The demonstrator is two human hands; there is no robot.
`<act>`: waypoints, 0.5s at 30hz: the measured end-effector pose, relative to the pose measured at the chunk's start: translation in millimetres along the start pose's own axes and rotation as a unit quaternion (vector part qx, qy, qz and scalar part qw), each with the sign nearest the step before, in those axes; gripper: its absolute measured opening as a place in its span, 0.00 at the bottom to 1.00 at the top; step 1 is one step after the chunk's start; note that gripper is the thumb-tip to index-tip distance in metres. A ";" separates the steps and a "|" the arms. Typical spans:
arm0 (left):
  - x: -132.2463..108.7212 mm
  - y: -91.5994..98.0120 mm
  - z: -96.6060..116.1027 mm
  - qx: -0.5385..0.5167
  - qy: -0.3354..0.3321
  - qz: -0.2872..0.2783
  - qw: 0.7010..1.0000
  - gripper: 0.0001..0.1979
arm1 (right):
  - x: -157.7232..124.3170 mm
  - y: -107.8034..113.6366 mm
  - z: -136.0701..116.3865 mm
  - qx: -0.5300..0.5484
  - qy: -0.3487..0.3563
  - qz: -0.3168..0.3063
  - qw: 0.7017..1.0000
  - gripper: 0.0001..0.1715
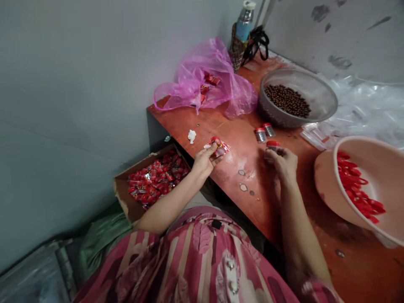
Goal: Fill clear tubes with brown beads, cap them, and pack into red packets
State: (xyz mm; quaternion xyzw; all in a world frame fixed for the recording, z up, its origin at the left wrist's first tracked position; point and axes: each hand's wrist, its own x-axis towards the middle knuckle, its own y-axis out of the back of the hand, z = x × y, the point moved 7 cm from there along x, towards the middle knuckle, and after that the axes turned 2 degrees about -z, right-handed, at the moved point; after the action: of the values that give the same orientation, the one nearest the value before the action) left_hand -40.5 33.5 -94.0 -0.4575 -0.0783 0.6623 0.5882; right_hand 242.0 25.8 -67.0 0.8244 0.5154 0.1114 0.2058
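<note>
The person's left hand (204,162) is pinching one red foil sachet (220,147) above a red-brown wooden table (235,128), while the right hand (283,164), well apart from it, is gripping one small red-lidded jar (272,147) just beside two matching jars (264,132). Below the table edge, one open brown cardboard box (124,195) is holding a heap of red sachets, too many to count. On the table, one pink plastic bag (189,80) is lying crumpled, one grey bowl of brown beads (315,86) is sitting nearby, and one peach plastic basin of red strips (334,168) is resting tilted.
</note>
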 end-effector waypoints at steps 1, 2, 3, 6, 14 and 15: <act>0.7 -1.2 -1.3 -0.009 0.001 -0.001 1.000 0.07 | -18.2 -7.8 -4.0 0.060 -0.027 -0.016 0.998 0.15; 1.3 -3.0 -2.6 -0.019 0.002 -0.003 1.000 0.07 | -37.1 -17.5 -12.9 0.113 -0.026 -0.038 0.992 0.15; 1.8 -5.2 -4.1 -0.028 0.002 -0.007 1.000 0.07 | -55.8 -30.0 -23.7 0.149 -0.015 -0.074 0.986 0.16; 1.6 -12.1 -8.7 -0.044 0.003 -0.018 0.999 0.07 | -100.2 -66.8 -44.0 0.193 -0.021 -0.163 0.967 0.17; -5.5 -27.9 -17.8 -0.046 -0.007 -0.070 0.996 0.11 | -113.7 -89.9 -47.2 0.176 0.012 -0.142 0.974 0.16; -6.4 -29.4 -18.1 -0.036 -0.009 -0.079 0.996 0.12 | -112.7 -89.5 -47.3 0.175 0.015 -0.140 0.974 0.16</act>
State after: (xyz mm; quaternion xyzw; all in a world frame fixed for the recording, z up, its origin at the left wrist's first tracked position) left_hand -7.7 28.9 -82.2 -0.4645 -0.1434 0.6146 0.6212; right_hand 101.3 -30.2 -62.3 0.7657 0.6400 0.0017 0.0643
